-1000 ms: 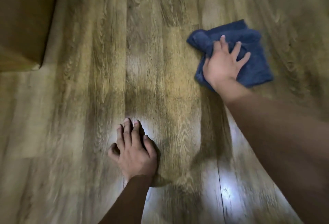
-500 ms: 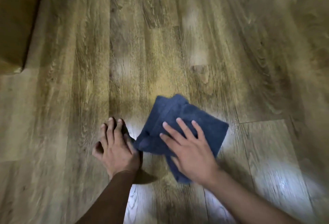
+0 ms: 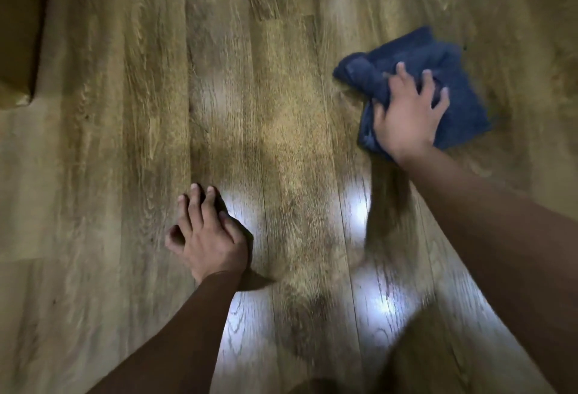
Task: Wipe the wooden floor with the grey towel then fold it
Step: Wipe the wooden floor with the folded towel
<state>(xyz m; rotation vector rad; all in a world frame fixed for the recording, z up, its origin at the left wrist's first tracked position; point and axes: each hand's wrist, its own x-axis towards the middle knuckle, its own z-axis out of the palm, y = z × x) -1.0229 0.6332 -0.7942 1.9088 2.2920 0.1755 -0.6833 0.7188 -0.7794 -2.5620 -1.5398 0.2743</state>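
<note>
right hand (image 3: 406,118) lies palm-down w/ fingers spread, pressing on the crumpled dark blue-grey cloth towel (image 3: 438,58), which sits bunched on the brown wood-plank floor (image 3: 281,112) at upper right, well apart from the other hand. left hand (image 3: 208,237) rests flat on the planks lower centre, fingers straight and close together, holding nothing (thumb tucked a bit to the side). a tan box-like object (image 3: 15,33) sits at the top-left corner; white light glare shows on the boards btw the two forearms.
</note>
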